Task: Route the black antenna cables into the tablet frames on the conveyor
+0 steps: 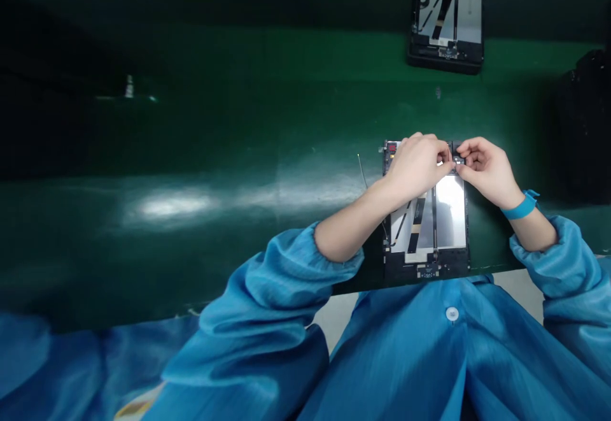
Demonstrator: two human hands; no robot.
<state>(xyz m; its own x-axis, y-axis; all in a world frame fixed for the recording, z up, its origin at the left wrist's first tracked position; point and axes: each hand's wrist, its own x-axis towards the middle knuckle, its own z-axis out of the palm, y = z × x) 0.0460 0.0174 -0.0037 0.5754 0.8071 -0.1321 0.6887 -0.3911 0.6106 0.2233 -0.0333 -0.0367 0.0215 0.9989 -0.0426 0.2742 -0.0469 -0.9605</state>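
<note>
An opened tablet (pixel 442 227) lies flat on the green belt (pixel 238 153) close to my body, its silver plate and ribbon cables showing. My left hand (pixel 417 166) rests curled over the tablet's far edge, fingers pinched together. My right hand (pixel 484 167) meets it there, also pinched, on a small dark part (pixel 457 156) at the top edge. What the left fingertips hold is too small to make out. A blue wrist strap (pixel 521 206) circles my right wrist.
A second opened tablet (pixel 446 16) lies farther up the belt at the top right. A thin wire or pin (pixel 363 171) lies just left of the near tablet. A dark shape (pixel 580 115) sits at the right edge. My blue coat sleeves fill the foreground.
</note>
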